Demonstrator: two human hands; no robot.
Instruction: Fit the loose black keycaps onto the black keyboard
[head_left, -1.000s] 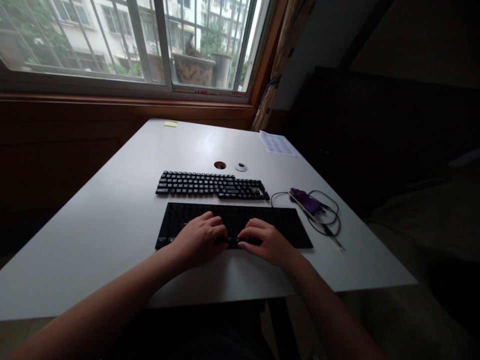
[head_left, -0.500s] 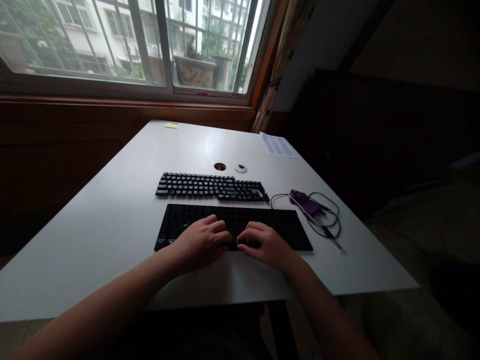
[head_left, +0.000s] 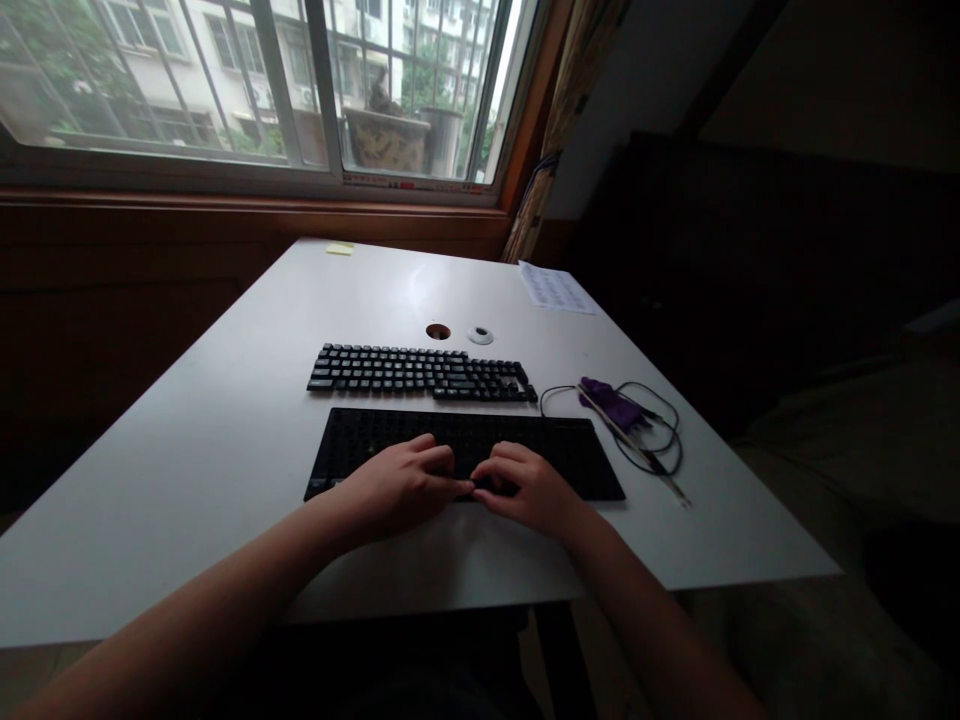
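A black keyboard base (head_left: 577, 455), mostly stripped of its keycaps, lies near the front of the white desk. Over its front edge my left hand (head_left: 409, 485) is bent, one finger reaching towards the right hand and the others curled under. My right hand (head_left: 529, 487) faces it with thumb and forefinger drawn together. The fingertips of both hands meet at the base's bottom row; whatever is between them is hidden. Just behind the base, loose black keycaps (head_left: 375, 370) are laid out in keyboard order. A few keys (head_left: 318, 486) show at the base's front left corner.
To the right lie a purple cloth (head_left: 611, 403), a coiled black cable (head_left: 679, 430) and a thin pale stick (head_left: 626, 440). Farther back are a desk hole (head_left: 438, 332), a round grommet (head_left: 480, 336), a printed sheet (head_left: 555, 288) and a yellow note (head_left: 340, 249).
My left finger has stretched rightwards to my right fingertips. The small dark keycap that showed between the hands is now covered. My right hand has barely moved.
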